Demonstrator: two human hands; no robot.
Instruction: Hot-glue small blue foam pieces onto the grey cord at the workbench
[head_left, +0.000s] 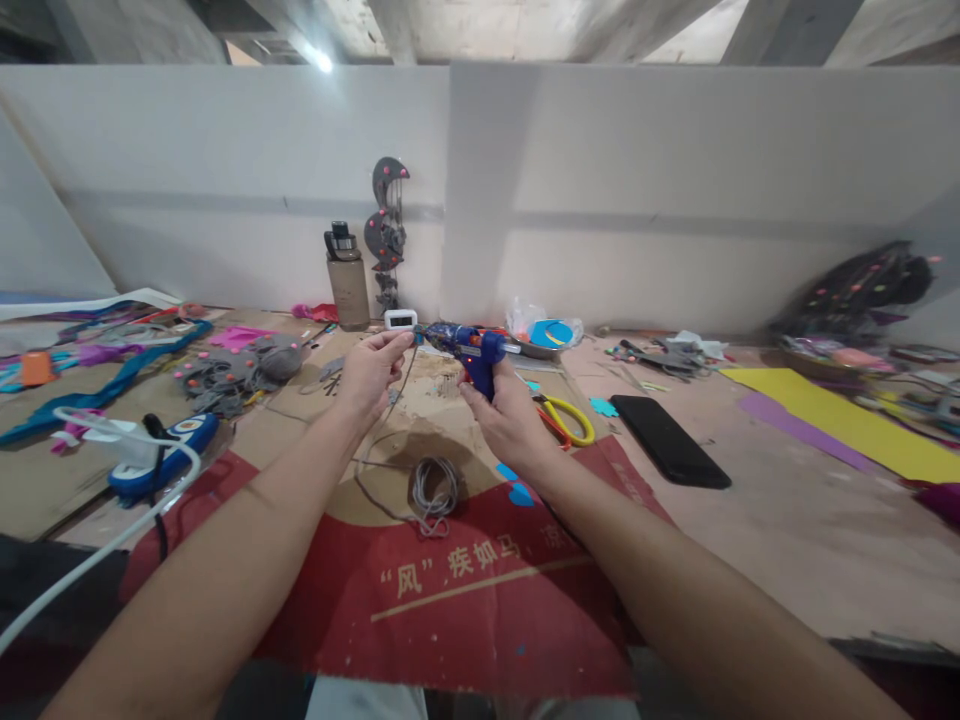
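Observation:
My right hand (510, 405) is wrapped round the handle of a blue glue gun (480, 347), with a small orange light lit on its side. The gun's nozzle points left, close to the fingertips of my left hand (373, 375). Those fingers are pinched on a thin grey cord, and a small blue bit shows at their tips. From there the cord hangs down to a loose coil of grey cord (435, 487) on the red and brown cardboard (480, 610). Whether the nozzle touches the cord I cannot tell.
Yellow-handled scissors (570, 422) and a black phone (670, 440) lie to the right, beside yellow sheet (847, 415). A bottle (348, 285) and a small white timer (400, 319) stand at the back. On the left are a blue power strip (165, 457) and grey pieces (244, 370).

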